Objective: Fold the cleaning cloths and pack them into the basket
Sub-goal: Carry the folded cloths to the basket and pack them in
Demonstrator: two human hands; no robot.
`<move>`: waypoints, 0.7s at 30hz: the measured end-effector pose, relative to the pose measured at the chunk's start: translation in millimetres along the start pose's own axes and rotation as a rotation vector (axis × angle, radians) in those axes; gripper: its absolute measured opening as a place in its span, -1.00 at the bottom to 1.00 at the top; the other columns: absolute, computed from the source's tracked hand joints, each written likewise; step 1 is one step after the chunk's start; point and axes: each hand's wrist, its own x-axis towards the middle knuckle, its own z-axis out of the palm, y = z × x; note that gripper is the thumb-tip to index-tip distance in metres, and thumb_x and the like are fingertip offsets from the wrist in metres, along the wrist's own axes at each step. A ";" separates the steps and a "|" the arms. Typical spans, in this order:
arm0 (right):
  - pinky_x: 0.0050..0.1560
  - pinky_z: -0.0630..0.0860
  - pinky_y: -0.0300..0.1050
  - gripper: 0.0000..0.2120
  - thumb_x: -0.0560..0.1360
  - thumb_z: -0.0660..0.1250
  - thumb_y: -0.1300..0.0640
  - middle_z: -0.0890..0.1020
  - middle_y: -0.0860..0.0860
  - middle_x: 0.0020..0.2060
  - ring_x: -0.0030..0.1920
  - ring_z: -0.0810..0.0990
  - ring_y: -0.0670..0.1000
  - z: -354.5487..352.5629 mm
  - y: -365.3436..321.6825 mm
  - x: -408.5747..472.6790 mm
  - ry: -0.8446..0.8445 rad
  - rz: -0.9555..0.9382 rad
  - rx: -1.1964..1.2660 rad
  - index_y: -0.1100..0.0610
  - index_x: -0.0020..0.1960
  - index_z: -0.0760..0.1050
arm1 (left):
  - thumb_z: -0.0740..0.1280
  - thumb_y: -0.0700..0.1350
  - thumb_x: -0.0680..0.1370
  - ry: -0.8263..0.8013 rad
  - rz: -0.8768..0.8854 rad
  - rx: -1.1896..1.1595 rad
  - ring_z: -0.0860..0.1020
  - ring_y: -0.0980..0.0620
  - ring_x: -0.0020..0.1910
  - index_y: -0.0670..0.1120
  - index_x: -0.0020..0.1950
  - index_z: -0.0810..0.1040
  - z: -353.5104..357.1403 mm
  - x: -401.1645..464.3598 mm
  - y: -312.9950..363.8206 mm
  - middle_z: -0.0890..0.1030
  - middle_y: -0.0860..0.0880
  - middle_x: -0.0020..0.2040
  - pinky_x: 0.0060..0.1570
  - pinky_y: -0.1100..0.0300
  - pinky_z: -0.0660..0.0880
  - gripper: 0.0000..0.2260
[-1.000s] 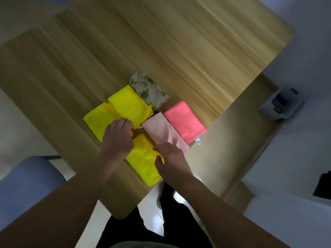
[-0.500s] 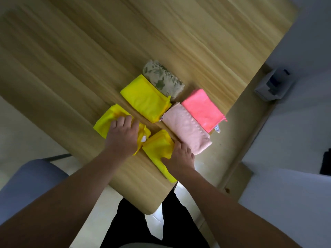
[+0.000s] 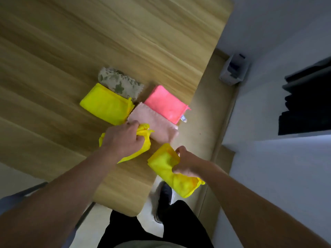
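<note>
My left hand (image 3: 123, 138) grips a bunched yellow cloth (image 3: 143, 140) on the wooden table (image 3: 107, 42), right beside the pale pink folded cloth (image 3: 154, 125). My right hand (image 3: 186, 162) holds a second yellow cloth (image 3: 164, 169) lifted past the table's right edge, its lower end hanging over the floor. Three more folded cloths lie further back: a yellow one (image 3: 105, 103), a camouflage-patterned one (image 3: 119, 83) and a bright pink one (image 3: 165, 103). No basket is in view.
A small white box-like object (image 3: 232, 70) stands on the floor by the wall at the right. A dark cabinet or shelf (image 3: 308, 99) sits at the far right. My legs and a shoe (image 3: 163, 196) are below the table edge. A grey chair (image 3: 12, 199) shows at lower left.
My right hand has lifted its yellow cloth off the table and moved right, beyond the edge. My left hand has bunched the other yellow cloth and shifted it toward the pale pink cloth.
</note>
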 end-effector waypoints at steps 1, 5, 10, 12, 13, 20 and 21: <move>-0.14 0.56 -0.03 -0.38 0.29 0.37 0.05 0.52 0.02 -0.15 -0.12 0.57 0.07 -5.7 14.1 -4.6 0.026 0.026 -0.005 0.07 0.28 0.21 | 0.21 0.04 0.52 -0.002 0.030 -0.022 0.59 -0.24 -0.02 -0.07 0.09 0.43 -1.8 8.4 20.0 0.62 -0.18 -0.02 -0.18 0.04 0.42 -0.76; -0.05 0.54 -0.03 -0.50 0.35 0.34 0.07 0.50 0.02 -0.06 -0.05 0.53 0.08 -26.8 80.2 -22.1 0.090 0.109 -0.015 0.14 0.25 0.32 | 0.19 0.05 0.52 -0.030 0.159 -0.091 0.60 -0.25 -0.01 -0.10 0.04 0.42 1.1 37.9 107.1 0.63 -0.21 -0.04 -0.12 0.03 0.45 -0.76; -0.20 0.39 -0.11 -0.67 0.40 0.28 0.17 0.55 0.09 -0.01 -0.11 0.50 0.09 -51.3 169.7 -36.1 0.199 0.157 0.111 0.13 0.16 0.37 | 0.18 0.02 0.53 -0.086 0.260 -0.137 0.58 -0.28 0.02 -0.11 0.09 0.37 15.2 69.6 227.1 0.61 -0.25 -0.01 -0.14 0.02 0.38 -0.76; -0.21 0.38 -0.11 -0.70 0.42 0.27 0.20 0.53 0.08 -0.05 -0.12 0.49 0.10 -62.1 207.0 -42.1 0.242 0.166 0.172 0.15 0.14 0.38 | 0.16 0.02 0.55 -0.099 0.261 -0.149 0.57 -0.28 0.02 -0.12 0.11 0.35 24.1 78.1 274.2 0.61 -0.24 0.01 -0.14 0.03 0.38 -0.75; -0.20 0.38 -0.10 -0.71 0.43 0.26 0.21 0.52 0.08 -0.06 -0.11 0.49 0.11 -70.5 229.7 -46.6 0.253 0.171 0.206 0.16 0.15 0.37 | 0.16 0.01 0.55 -0.107 0.269 -0.149 0.56 -0.28 0.02 -0.12 0.11 0.35 27.2 83.1 302.6 0.60 -0.24 0.02 -0.12 0.02 0.39 -0.75; -0.11 0.42 -0.13 -0.60 0.45 0.35 0.19 0.59 0.13 0.10 0.10 0.57 0.14 -110.1 349.6 -60.5 0.217 0.238 0.322 0.19 0.26 0.40 | 0.14 0.08 0.60 -0.266 0.378 -0.098 0.51 -0.26 0.16 -0.11 0.14 0.34 49.5 126.8 435.7 0.54 -0.22 0.20 0.01 0.00 0.41 -0.72; -0.11 0.42 -0.12 -0.59 0.44 0.36 0.18 0.59 0.12 0.10 0.10 0.57 0.14 -113.2 363.3 -61.6 0.229 0.256 0.360 0.20 0.27 0.39 | 0.15 0.08 0.60 -0.272 0.397 -0.073 0.50 -0.26 0.16 -0.10 0.14 0.34 49.5 134.1 450.6 0.54 -0.22 0.20 0.02 0.00 0.42 -0.73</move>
